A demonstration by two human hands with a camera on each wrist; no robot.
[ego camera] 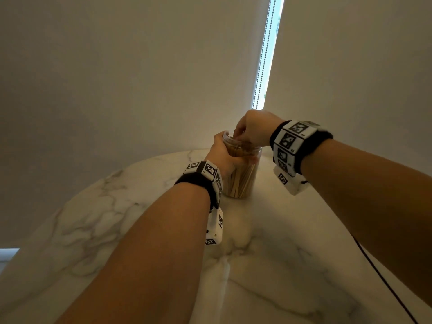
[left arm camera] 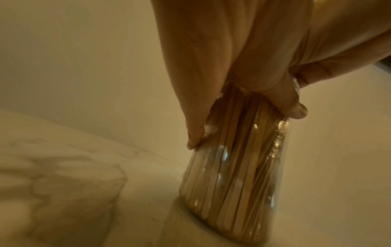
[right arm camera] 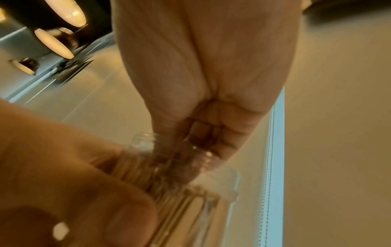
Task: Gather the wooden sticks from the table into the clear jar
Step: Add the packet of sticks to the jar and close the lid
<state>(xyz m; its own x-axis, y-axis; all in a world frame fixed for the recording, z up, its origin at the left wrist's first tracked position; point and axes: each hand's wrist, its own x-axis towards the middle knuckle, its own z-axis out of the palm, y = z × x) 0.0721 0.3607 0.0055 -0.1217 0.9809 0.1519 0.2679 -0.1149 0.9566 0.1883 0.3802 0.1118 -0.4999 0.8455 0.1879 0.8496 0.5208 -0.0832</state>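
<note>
**Operator:** Report the position of the clear jar.

**Inspector:** The clear jar [ego camera: 243, 169] stands upright on the marble worktop [ego camera: 117, 218], toward the far edge, close to the wall. Its mouth is uncovered. The left wrist view shows its base resting flat on the worktop surface.

**Operator:** Contents?

**Inspector:** The wooden sticks [left arm camera: 232, 175] stand packed on end inside the jar, filling most of its height. Their upper ends reach up into the neck. No loose stick is visible on the part of the worktop that is in view.

**Operator:** State of the left hand.

**Inspector:** The left hand [ego camera: 224, 155] is wrapped around the upper half of the jar from the near side. Its fingers [left arm camera: 292, 108] and thumb are curled against the clear wall and grasp it.

**Operator:** State of the right hand.

**Inspector:** The right hand [ego camera: 253, 129] is above the jar mouth, with its fingers [right arm camera: 224, 138] bunched together, pointing downward and reaching into the opening. The right wrist view is blurred at the fingertips; whether they pinch any stick cannot be determined.

**Operator:** Other items in view?

**Inspector:** Each wrist carries a black band with black-and-white markers. A bead cord [ego camera: 264, 54] hangs in the bright gap between two blinds behind the worktop. A dark cable [ego camera: 383, 281] runs along the right edge of the worktop.
</note>
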